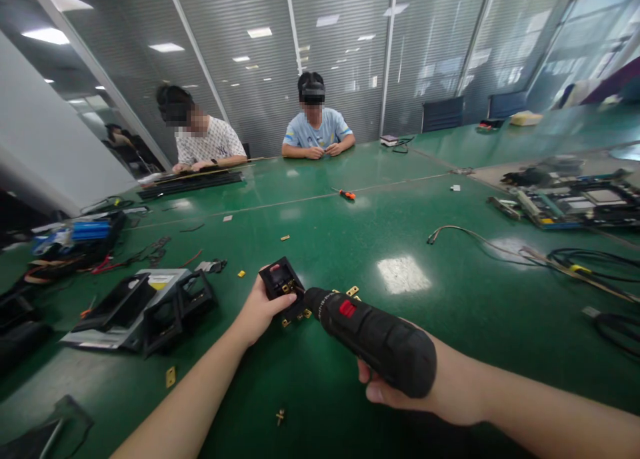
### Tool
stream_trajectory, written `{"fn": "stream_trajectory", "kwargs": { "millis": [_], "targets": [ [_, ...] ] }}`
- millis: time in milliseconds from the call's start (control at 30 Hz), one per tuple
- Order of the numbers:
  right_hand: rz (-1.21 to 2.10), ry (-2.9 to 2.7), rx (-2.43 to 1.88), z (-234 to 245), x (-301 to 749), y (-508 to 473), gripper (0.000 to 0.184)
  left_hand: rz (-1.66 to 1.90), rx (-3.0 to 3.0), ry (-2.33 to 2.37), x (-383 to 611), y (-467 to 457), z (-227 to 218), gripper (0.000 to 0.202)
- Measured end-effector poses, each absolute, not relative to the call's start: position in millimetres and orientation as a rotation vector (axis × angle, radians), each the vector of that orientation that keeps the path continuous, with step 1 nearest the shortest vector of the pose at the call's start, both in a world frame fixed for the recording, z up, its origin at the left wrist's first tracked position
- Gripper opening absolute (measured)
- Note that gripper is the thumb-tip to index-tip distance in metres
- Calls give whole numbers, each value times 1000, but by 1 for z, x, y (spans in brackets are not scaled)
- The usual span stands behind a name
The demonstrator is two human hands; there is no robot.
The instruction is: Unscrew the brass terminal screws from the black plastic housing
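Observation:
My left hand (260, 312) is closed around a small black plastic part (281, 280) with brass terminals, held just above the green table (400, 326). My right hand (425, 386) grips a black electric screwdriver (375, 339) with a red switch. The screwdriver's tip points into the black part. A few loose brass pieces (353, 290) lie right behind the part.
A dismantled black and metal housing (140, 306) lies to the left, with wires and a blue item (90, 230) beyond. An orange-handled screwdriver (347, 194) lies mid-table. Circuit boards (570, 202) and cables (575, 259) sit at right. Two people sit at the far side.

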State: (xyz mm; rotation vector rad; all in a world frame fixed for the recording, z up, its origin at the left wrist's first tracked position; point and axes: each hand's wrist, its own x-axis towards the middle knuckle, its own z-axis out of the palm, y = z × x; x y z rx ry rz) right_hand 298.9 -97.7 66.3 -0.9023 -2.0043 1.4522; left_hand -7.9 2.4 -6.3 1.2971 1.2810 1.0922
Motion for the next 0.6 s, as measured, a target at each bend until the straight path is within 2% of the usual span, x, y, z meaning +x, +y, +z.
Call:
{"fn": "stream_trajectory", "kwargs": {
  "millis": [400, 600],
  "targets": [
    [1438, -2001, -901, 68, 299, -97, 18, 1099, 1343, 1304, -7, 3, -5, 83],
    [1573, -1893, -797, 58, 302, -94, 21, 1129, 1288, 1250, -7, 5, -10, 88]
  ]
}}
